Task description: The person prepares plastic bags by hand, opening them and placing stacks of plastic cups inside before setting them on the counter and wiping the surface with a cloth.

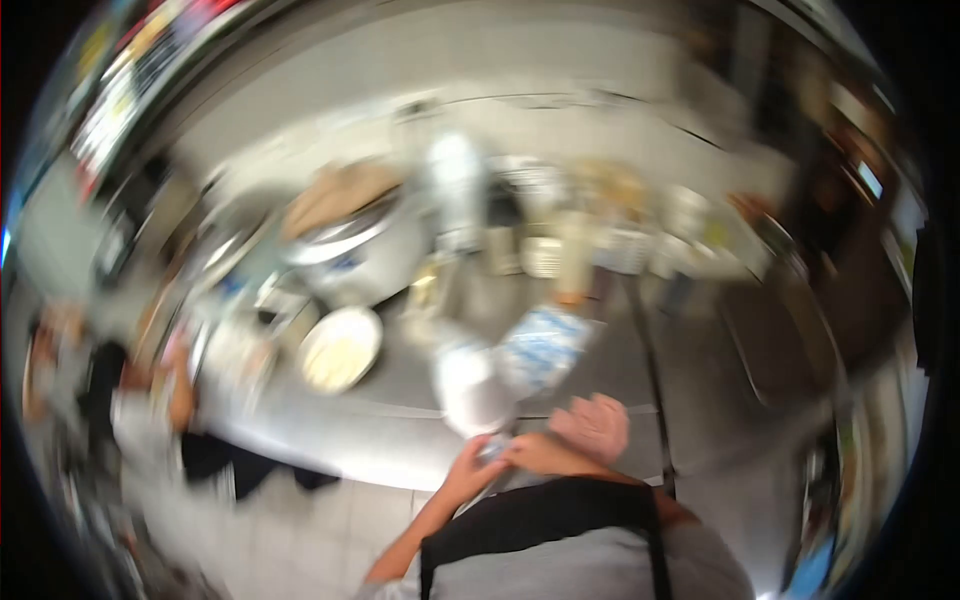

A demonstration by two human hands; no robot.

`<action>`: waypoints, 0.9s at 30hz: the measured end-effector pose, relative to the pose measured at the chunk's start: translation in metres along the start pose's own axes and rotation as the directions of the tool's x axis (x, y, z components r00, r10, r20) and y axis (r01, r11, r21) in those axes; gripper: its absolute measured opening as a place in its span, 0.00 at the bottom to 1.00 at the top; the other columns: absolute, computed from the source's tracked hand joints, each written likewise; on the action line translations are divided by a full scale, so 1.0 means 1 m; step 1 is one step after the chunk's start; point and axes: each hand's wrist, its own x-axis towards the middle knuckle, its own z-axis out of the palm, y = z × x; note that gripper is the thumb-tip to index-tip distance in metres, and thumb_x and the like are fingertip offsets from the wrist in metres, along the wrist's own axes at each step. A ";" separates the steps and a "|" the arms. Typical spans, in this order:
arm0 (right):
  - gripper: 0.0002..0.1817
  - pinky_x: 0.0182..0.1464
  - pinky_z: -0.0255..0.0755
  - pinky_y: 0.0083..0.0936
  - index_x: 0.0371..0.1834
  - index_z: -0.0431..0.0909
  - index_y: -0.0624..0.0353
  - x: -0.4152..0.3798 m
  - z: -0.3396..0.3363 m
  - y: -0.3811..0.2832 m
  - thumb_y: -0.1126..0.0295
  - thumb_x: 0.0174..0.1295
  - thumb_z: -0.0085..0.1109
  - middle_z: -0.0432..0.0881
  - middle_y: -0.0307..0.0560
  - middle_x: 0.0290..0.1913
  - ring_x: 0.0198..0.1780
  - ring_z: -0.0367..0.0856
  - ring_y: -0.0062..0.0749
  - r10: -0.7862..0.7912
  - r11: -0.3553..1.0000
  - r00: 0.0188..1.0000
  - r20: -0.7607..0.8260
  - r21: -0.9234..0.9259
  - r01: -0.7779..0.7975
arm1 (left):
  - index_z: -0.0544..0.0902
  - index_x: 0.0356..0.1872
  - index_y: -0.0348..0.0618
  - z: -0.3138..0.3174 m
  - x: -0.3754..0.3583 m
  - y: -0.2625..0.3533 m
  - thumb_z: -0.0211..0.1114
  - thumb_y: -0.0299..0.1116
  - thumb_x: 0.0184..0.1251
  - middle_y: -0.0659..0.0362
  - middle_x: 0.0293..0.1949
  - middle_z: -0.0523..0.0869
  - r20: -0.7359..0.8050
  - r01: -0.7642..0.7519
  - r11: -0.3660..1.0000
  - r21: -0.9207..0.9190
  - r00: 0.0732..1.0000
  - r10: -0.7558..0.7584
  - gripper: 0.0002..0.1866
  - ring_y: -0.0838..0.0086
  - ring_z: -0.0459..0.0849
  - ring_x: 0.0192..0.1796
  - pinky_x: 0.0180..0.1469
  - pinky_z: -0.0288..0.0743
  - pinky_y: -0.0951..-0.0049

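My left hand (467, 474) and my right hand (538, 454) meet at the counter's front edge, close to my apron. Both have their fingers closed about a small, pale, shiny thing (492, 448), too blurred to name. Just beyond them stands a white, rounded container or bag (468, 388). A white packet with blue print (545, 347) lies to its right. Beside my right hand is a crumpled-looking pink thing (592, 428), whose kind I cannot make out.
On the steel counter (400, 425) are a white bowl with pale food (342, 350) and a large metal pot (355, 255) with a brown thing on top. Bottles and tubs line the wall. A dark tray (775, 340) lies right. Another person (150, 410) stands at left.
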 end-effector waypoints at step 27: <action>0.08 0.27 0.63 0.14 0.19 0.70 0.63 0.001 -0.028 0.018 0.73 0.54 0.50 0.72 0.38 0.20 0.22 0.68 0.17 -0.012 0.848 0.998 -0.068 0.528 0.046 | 0.69 0.39 0.37 -0.044 -0.003 0.008 0.57 0.38 0.57 0.62 0.35 0.74 -0.201 0.096 0.988 -0.121 0.972 -0.119 0.15 0.80 0.70 0.41 0.46 0.63 0.80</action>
